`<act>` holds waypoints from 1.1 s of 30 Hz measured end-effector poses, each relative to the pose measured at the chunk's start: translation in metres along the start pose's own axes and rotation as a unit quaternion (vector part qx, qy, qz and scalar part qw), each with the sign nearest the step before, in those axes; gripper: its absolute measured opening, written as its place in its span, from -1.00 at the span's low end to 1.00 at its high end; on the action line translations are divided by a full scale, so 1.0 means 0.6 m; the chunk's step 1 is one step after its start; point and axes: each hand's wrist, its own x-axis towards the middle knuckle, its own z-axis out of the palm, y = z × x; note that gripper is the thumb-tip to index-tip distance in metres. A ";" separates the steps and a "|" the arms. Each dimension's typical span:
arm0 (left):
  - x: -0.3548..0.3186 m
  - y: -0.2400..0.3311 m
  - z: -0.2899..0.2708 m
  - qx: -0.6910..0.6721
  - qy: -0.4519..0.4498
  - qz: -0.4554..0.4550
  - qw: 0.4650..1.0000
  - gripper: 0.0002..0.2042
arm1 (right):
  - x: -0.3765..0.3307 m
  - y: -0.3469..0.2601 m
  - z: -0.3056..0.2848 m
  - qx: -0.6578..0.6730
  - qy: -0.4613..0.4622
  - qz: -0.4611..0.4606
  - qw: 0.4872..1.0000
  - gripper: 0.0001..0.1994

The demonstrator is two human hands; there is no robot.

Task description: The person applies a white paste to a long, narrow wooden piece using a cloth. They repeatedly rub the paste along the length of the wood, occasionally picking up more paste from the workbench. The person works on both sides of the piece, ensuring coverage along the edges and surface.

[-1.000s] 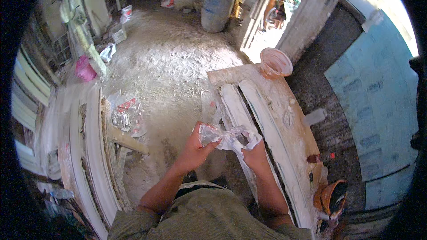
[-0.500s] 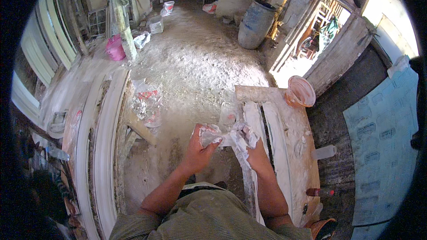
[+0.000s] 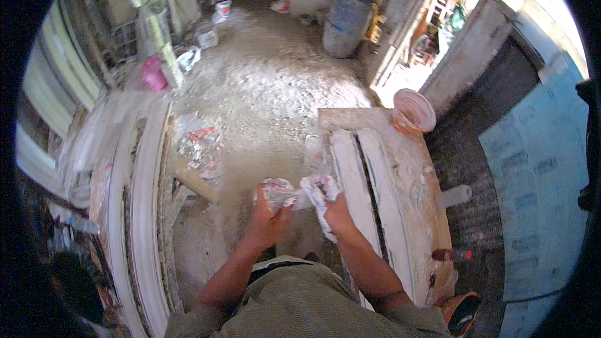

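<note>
A crumpled, plaster-smeared white sheet, perhaps plastic point(image 3: 315, 195), is stretched between my two hands above the gap between two benches. My left hand point(image 3: 269, 219) is closed on its left end, where reddish patches show through the white. My right hand point(image 3: 339, 214) grips the other end, and a fold hangs below the fingers. Just right of that hand, a long white plaster-coated strip point(image 3: 354, 178) lies on the right bench point(image 3: 335, 117). Alongside it runs a second coated strip point(image 3: 389, 195), with a dark slot between them. White material covers much of the fingers.
An orange plaster-stained bowl point(image 3: 413, 112) sits at the right bench's far corner. A translucent bottle point(image 3: 456, 196) and a red-capped bottle point(image 3: 452, 255) are by its right edge. Long white mouldings point(image 3: 148, 200) fill the left bench. A blue drum point(image 3: 346, 23) and pink bucket point(image 3: 153, 74) stand farther off.
Both hands have shifted slightly left with the sheet, the right one more, moving away from the strips. The view has turned a little, and both hands still hold the sheet.
</note>
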 end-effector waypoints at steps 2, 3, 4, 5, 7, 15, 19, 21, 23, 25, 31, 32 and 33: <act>0.003 -0.005 0.003 -0.016 -0.017 -0.033 0.999 -0.61 | -0.006 0.001 -0.005 0.067 0.020 0.031 0.997 -0.73; 0.000 -0.006 0.005 -0.039 -0.013 -0.059 0.997 -0.62 | -0.004 0.002 -0.009 0.130 0.033 0.090 0.987 -0.68; -0.002 -0.007 0.007 -0.062 -0.011 -0.112 0.992 -0.63 | -0.004 0.004 -0.014 0.154 0.029 0.125 0.980 -0.65; -0.004 -0.008 0.008 -0.070 -0.001 -0.093 0.993 -0.64 | -0.001 0.007 -0.019 0.191 0.009 0.142 0.971 -0.63; -0.010 -0.007 0.009 -0.094 0.026 -0.114 0.989 -0.67 | -0.006 0.016 -0.028 0.173 -0.038 0.038 0.983 -0.58; -0.014 -0.005 0.012 -0.061 0.044 -0.097 0.992 -0.68 | -0.011 0.047 -0.047 0.090 -0.105 0.025 0.990 -0.65; -0.018 -0.009 0.022 -0.011 0.051 -0.072 0.996 -0.66 | -0.007 0.076 -0.027 0.122 -0.059 0.017 0.991 -0.69; -0.022 -0.014 0.031 -0.096 0.079 -0.123 0.985 -0.64 | -0.007 0.097 -0.011 0.210 -0.063 -0.011 0.976 -0.66; -0.025 -0.020 0.037 -0.126 0.089 -0.129 0.979 -0.61 | -0.004 0.118 0.003 0.167 -0.025 -0.029 0.985 -0.65; -0.025 -0.028 0.039 -0.113 0.079 -0.100 0.985 -0.57 | -0.001 0.135 0.008 0.172 -0.007 0.007 0.985 -0.65; -0.017 -0.044 0.028 -0.065 0.077 -0.082 0.992 -0.51 | 0.010 0.146 0.009 -0.139 0.023 0.053 0.989 -0.58; -0.014 -0.044 0.024 -0.075 0.081 -0.089 0.990 -0.51 | 0.009 0.141 0.008 -0.136 0.009 0.081 0.987 -0.57; -0.006 -0.044 0.017 -0.088 0.088 -0.097 0.987 -0.51 | 0.006 0.137 0.006 -0.136 -0.008 0.122 0.983 -0.56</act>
